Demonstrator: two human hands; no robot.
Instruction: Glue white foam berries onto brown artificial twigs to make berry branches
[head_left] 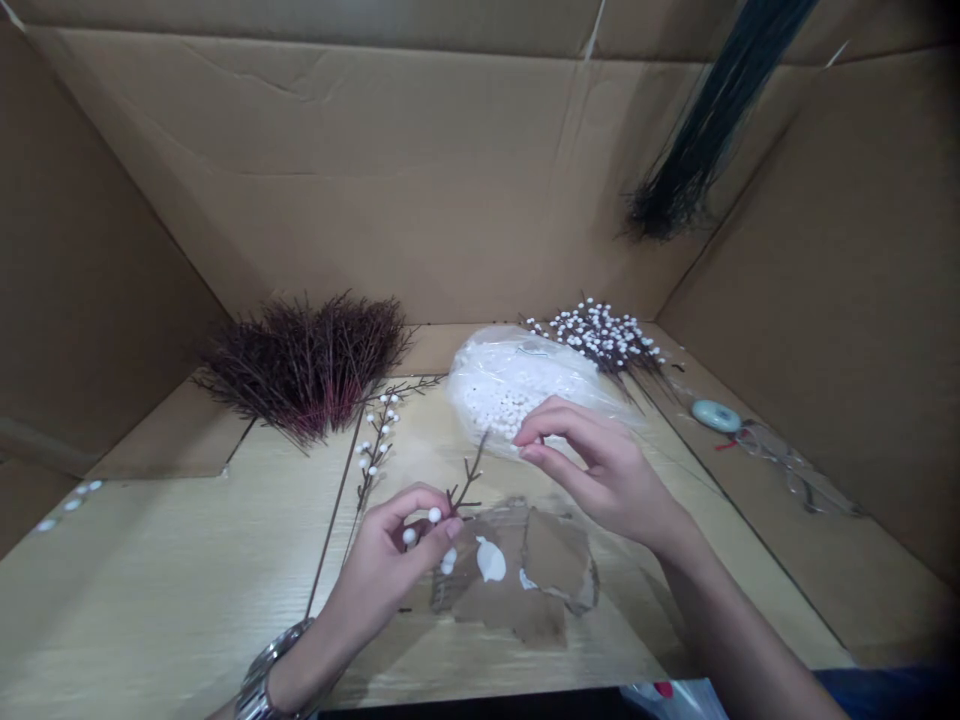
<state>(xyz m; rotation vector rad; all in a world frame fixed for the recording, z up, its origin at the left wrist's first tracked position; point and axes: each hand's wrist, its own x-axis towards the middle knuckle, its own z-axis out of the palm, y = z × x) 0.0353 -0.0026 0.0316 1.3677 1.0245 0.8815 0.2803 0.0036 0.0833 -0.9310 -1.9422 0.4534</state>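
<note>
Between the thumb and fingers of my left hand (401, 555) is a brown artificial twig (469, 482), its bare forked tip pointing up and to the right. Several white beads sit on the twig's lower part, around my fingers. My right hand (592, 465) is raised in front of a clear plastic bag of white beads (502, 395), thumb and forefinger pinched; whatever is between them is too small to make out. Below both hands lies a torn cardboard piece (555, 555) with a white glue-like blob (491, 560) on it.
A thick pile of bare dark twigs (315, 360) lies at the back left, with a beaded twig (379, 435) beside it. Finished-looking beaded twigs (600, 335) lie at the back right, near a pale blue oval object (715, 416). Cardboard walls (360, 180) surround the table; a dark strand bundle (712, 130) hangs above.
</note>
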